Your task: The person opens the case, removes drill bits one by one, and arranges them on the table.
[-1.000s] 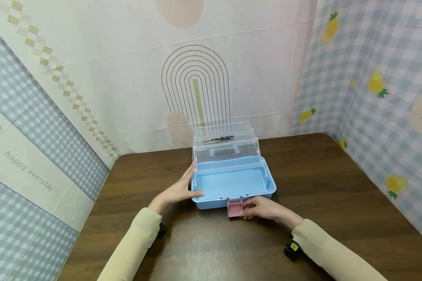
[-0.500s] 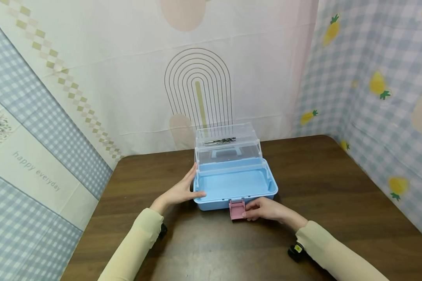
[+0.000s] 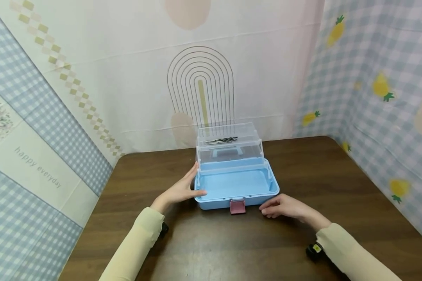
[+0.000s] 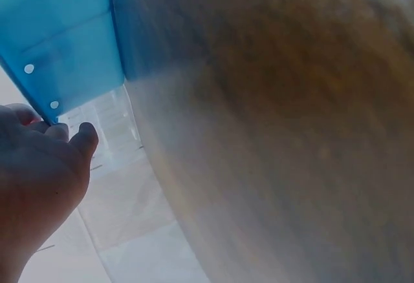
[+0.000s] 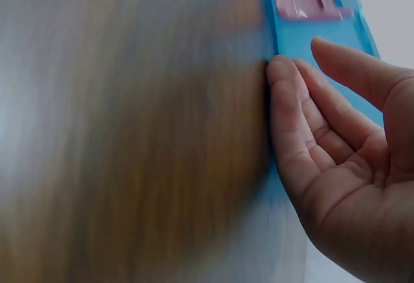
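a light blue plastic box (image 3: 212, 204) stands at the middle of the dark brown, wood-grained table (image 3: 204, 246), its long axis running left to right, the right end set slightly farther back. its front faces the person, with a small square pink latch (image 3: 237, 207) hanging from the middle of that side. the body is a shallow oblong with rounded corners, smooth walls and a wide rim; above its rear half rise clear, stepped trays (image 3: 247, 137), thin-walled and see-through. slim, dark metal drill bits (image 3: 225, 140), spiral-cut, lie in an upper tray, roughly along the box's length. the left hand (image 3: 177, 191) rests at the left end, its fingers nearly straight along the outer wall and its thumb laid over the rim near the front corner. the right hand (image 3: 285, 206) is just beside the front wall, right of the latch, its fingers loosely bent and holding nothing; whether their tips touch the box i cannot tell. both pale yellow sleeves (image 3: 135, 240) look soft and slightly gathered at the cuffs. behind hangs creased cloth (image 3: 140, 78), printed with thin nested arches.
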Available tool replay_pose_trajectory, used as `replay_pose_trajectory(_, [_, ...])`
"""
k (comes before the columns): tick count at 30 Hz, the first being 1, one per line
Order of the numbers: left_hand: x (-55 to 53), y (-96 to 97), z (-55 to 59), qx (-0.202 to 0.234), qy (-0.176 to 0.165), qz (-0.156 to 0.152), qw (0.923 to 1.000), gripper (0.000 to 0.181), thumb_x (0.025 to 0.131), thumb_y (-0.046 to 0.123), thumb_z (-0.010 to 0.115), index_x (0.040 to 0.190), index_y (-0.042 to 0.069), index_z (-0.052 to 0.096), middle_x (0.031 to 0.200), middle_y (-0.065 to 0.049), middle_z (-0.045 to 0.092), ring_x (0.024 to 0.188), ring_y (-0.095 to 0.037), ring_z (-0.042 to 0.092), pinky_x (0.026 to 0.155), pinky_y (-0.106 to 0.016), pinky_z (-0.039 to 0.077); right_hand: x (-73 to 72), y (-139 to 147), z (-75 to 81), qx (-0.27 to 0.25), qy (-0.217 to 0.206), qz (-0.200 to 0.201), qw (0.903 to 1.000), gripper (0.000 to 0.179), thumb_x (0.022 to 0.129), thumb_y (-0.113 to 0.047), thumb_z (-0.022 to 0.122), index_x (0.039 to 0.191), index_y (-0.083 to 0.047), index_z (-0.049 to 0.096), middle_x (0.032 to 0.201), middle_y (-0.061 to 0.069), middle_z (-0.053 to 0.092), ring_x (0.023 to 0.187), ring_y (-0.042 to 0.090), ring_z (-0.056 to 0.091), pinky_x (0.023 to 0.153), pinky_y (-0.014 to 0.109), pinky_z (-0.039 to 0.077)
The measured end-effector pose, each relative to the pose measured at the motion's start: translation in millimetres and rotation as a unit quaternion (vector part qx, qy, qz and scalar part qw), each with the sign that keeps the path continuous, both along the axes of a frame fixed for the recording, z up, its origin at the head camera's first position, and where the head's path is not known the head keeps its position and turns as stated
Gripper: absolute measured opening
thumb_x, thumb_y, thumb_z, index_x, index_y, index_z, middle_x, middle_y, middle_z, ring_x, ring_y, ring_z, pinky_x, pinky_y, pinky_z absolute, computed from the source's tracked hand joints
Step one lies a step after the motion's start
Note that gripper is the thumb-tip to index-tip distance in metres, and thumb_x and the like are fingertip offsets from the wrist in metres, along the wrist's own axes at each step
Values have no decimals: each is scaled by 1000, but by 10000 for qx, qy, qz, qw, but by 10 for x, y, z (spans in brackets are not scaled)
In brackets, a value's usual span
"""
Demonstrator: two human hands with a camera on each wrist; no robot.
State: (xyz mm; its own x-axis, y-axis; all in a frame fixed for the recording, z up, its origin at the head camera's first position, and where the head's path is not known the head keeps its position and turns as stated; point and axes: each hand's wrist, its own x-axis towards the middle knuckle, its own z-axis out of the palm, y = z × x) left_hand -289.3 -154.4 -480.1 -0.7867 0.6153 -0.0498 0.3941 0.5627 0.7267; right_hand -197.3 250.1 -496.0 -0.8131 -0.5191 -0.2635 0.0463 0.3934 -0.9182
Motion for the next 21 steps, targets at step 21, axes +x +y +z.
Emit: replay_pose_trajectory(21, [-12,4,5,-20,70,-27,10000,111,89,56,72,161,29,-8,167,10,-14,153,-17,0,120,-48,17,-267,1424,619,1348,550,-970,9846,57,102,-28,62,139,14,50,131,29,60,113,35,65,91,42,54])
